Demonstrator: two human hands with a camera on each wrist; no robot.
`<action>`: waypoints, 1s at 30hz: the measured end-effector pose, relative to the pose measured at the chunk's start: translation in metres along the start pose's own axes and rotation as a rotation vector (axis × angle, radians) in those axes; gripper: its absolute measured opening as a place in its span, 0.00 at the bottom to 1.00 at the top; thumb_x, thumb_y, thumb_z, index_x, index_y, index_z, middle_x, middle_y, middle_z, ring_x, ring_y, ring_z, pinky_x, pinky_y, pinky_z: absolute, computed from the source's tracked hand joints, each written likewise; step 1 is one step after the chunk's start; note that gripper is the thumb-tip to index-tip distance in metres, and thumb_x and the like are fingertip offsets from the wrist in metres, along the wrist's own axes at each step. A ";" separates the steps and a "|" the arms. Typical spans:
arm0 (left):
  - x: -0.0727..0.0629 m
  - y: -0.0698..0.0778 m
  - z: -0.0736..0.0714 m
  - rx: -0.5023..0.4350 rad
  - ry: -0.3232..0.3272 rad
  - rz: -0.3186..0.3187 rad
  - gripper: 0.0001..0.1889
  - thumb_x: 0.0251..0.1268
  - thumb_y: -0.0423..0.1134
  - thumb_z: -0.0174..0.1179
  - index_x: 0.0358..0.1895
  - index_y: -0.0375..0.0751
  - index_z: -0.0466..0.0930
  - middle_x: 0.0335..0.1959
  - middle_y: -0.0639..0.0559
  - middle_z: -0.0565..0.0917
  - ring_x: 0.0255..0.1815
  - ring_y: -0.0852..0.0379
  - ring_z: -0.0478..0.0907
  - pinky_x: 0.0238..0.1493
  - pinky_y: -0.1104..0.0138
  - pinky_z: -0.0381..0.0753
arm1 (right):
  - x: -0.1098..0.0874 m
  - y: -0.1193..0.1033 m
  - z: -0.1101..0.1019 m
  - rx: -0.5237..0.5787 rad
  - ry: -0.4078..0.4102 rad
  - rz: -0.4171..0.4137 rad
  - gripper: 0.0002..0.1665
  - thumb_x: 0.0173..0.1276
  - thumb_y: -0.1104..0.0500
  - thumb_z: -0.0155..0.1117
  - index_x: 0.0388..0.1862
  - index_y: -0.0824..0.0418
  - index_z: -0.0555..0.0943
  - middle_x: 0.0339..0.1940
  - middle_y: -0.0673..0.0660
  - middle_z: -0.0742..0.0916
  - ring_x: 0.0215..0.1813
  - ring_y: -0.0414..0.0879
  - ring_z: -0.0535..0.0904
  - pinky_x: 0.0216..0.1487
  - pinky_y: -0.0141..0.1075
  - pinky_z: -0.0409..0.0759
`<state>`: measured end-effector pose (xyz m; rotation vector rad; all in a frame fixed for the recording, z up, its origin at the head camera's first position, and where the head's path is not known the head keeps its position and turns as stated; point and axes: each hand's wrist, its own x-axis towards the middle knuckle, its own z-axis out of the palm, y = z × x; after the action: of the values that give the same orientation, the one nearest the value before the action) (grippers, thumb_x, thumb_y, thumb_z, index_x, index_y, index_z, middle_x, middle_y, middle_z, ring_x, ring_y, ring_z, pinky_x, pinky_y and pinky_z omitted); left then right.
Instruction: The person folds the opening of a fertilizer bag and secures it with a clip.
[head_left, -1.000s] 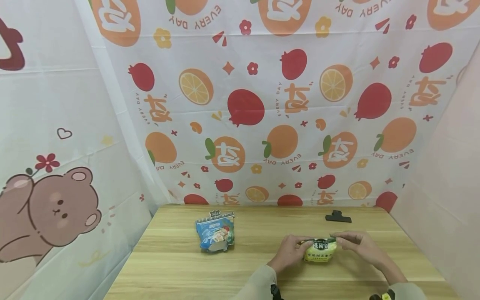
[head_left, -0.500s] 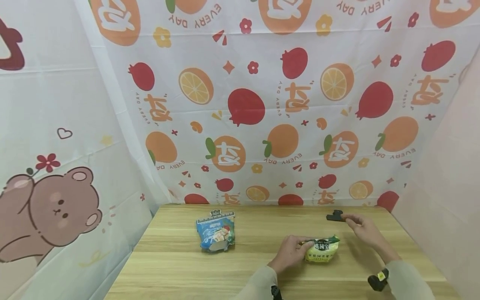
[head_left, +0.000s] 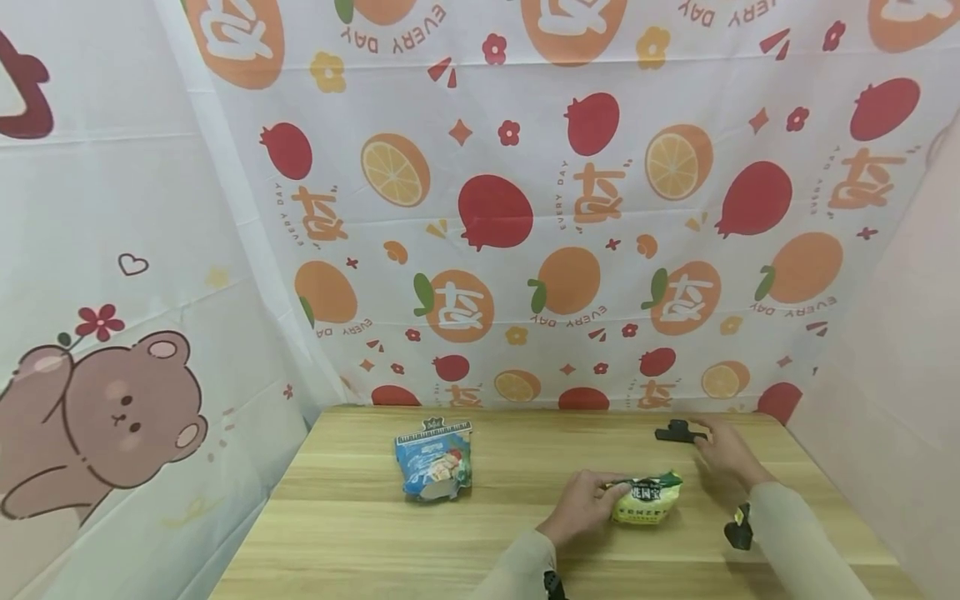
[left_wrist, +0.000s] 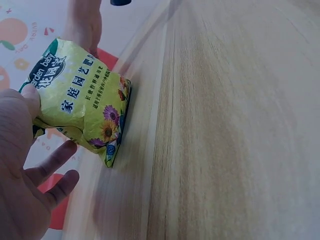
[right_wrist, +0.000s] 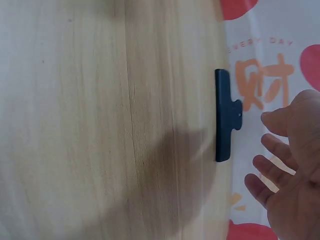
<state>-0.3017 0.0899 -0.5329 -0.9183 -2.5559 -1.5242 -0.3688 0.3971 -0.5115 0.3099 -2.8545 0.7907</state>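
My left hand (head_left: 583, 505) pinches the top left corner of a small yellow-green fertilizer bag (head_left: 647, 502) standing on the table. In the left wrist view the thumb presses on the front of the bag (left_wrist: 82, 95), and the lower fingers are spread apart from it. My right hand (head_left: 726, 454) is at the right end of a black wide-jawed bag clip (head_left: 678, 432) near the table's back edge. In the right wrist view a gap shows between the clip (right_wrist: 227, 117) and the loosely bent fingers of the right hand (right_wrist: 295, 165), which hold nothing.
A blue printed bag (head_left: 435, 467) with a piano-key patterned clip (head_left: 433, 430) across its top stands on the left of the wooden table (head_left: 360, 542). Fruit-printed cloth (head_left: 495, 208) hangs right behind the table. More cloth hangs at both sides.
My right hand has let go of the fertilizer bag's right corner and moved back and right to the black clip. The left hand keeps its pinch on the bag.
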 end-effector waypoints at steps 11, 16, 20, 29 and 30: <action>0.001 0.000 0.001 0.019 0.016 0.011 0.14 0.76 0.47 0.57 0.54 0.49 0.88 0.54 0.54 0.89 0.56 0.63 0.85 0.52 0.73 0.82 | 0.003 -0.002 0.003 -0.025 -0.170 0.163 0.35 0.76 0.65 0.48 0.80 0.68 0.56 0.71 0.84 0.68 0.65 0.79 0.72 0.60 0.68 0.74; 0.001 0.000 0.002 0.013 0.013 0.008 0.14 0.76 0.47 0.57 0.55 0.49 0.87 0.55 0.52 0.89 0.55 0.63 0.85 0.51 0.75 0.82 | 0.005 -0.003 0.008 -0.037 -0.204 0.193 0.35 0.79 0.62 0.47 0.81 0.66 0.53 0.73 0.82 0.65 0.71 0.83 0.62 0.65 0.75 0.65; 0.000 0.003 0.003 0.021 0.004 0.016 0.15 0.76 0.47 0.57 0.55 0.48 0.87 0.54 0.52 0.89 0.55 0.64 0.85 0.50 0.76 0.82 | 0.009 0.000 0.012 -0.048 -0.251 0.222 0.36 0.80 0.61 0.45 0.83 0.64 0.50 0.77 0.81 0.59 0.73 0.83 0.59 0.66 0.75 0.63; -0.001 0.003 0.002 0.024 0.008 -0.012 0.15 0.76 0.47 0.57 0.55 0.49 0.87 0.53 0.55 0.89 0.54 0.66 0.85 0.49 0.76 0.81 | 0.018 0.000 0.014 -0.094 -0.265 0.155 0.33 0.77 0.63 0.48 0.79 0.68 0.59 0.78 0.79 0.61 0.73 0.82 0.60 0.66 0.70 0.68; -0.001 0.002 0.002 0.023 0.008 -0.012 0.14 0.76 0.47 0.57 0.55 0.49 0.87 0.53 0.55 0.89 0.54 0.66 0.85 0.49 0.76 0.81 | 0.018 -0.001 0.014 -0.100 -0.254 0.152 0.32 0.77 0.63 0.50 0.77 0.69 0.62 0.76 0.80 0.64 0.71 0.81 0.63 0.65 0.70 0.69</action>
<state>-0.2992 0.0915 -0.5323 -0.8944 -2.5721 -1.4951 -0.3879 0.3863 -0.5192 0.1937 -3.1754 0.6744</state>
